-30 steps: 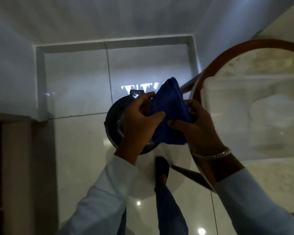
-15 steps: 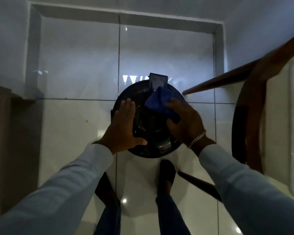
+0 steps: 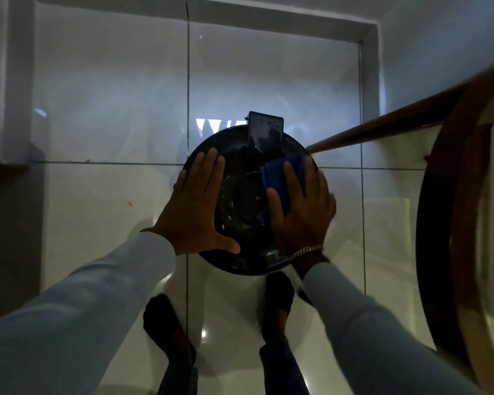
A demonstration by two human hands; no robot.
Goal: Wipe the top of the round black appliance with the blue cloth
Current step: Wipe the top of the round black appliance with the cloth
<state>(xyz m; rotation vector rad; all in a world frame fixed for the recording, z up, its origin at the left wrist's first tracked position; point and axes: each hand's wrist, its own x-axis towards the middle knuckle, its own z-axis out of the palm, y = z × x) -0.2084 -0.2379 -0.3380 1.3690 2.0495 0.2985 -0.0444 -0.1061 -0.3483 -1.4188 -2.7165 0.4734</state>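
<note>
At frame centre, the flat right hand (image 3: 303, 206) presses the soft blue cloth (image 3: 280, 178) onto the rigid, glossy round black appliance (image 3: 246, 201), which the open left hand (image 3: 197, 206) steadies.

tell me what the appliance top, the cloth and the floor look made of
Appliance top: glossy black, likely plastic or glass; it mirrors light and shapes. Cloth: soft blue fabric, perhaps microfibre; it folds and bunches under the right hand. Floor: polished pale tile, probably ceramic; grout lines and sharp reflections show.

A home: glossy tiled floor (image 3: 111, 223), round wooden table (image 3: 445, 223).
</note>
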